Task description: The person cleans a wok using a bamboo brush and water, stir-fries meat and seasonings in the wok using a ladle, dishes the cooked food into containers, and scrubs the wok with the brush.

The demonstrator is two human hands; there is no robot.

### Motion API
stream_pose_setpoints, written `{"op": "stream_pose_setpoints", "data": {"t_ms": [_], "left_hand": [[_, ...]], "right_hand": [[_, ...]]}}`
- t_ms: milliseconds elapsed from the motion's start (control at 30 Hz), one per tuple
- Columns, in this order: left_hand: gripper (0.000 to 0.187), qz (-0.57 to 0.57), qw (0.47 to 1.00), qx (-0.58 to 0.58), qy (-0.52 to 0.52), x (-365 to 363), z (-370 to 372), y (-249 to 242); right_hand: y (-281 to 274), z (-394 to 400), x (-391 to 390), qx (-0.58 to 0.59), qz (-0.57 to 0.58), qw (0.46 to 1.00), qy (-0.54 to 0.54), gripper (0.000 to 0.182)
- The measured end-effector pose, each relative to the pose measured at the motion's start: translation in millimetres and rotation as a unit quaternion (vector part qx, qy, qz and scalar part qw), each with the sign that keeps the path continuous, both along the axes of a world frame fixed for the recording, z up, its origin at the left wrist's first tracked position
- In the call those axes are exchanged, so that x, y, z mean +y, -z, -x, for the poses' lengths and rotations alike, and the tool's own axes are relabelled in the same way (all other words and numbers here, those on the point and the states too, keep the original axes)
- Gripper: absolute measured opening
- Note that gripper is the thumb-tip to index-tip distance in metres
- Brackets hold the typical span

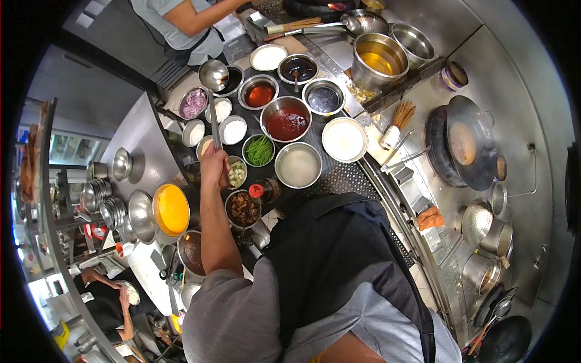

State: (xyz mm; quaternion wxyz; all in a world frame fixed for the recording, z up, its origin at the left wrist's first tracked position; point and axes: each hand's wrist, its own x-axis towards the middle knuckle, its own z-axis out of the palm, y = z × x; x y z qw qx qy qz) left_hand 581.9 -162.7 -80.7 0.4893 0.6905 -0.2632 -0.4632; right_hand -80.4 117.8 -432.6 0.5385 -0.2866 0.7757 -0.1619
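Note:
My left hand [215, 168] is closed around the handle of a metal ladle [213, 75], arm stretched forward. The ladle's bowl hangs at the far left of the seasoning bowls, beside and partly over a bowl of dark liquid [235, 81]. Under the handle are bowls of white powder [233, 129] and chopped purple onion [193, 104]. Close to my hand sit a bowl of pale chopped pieces [236, 173], a bowl of cut greens [259, 150] and a red-capped bottle [257, 191]. My right hand is out of view.
At the right, a wok [469, 145] with brownish contents sits on the stove. A pot of yellow liquid [380, 60] stands at the back. Left is a bowl of orange-yellow liquid [171, 209]. Co-workers [181, 24] stand at the top and lower left [109, 296].

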Motion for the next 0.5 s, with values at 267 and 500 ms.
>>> {"op": "stream_pose_setpoints", "data": {"t_ms": [267,500], "left_hand": [[0.019,-0.013,1.000,-0.018,0.019,-4.2,-1.6,9.6],[0.020,0.001,1.000,-0.001,0.013,-2.9,-1.1,8.3]], "right_hand": [[-2.2,0.8,0.5,-0.009,0.000,1.000,0.010,0.042],[-4.9,1.7,-0.3,-0.016,-0.001,1.000,0.014,0.042]]}}
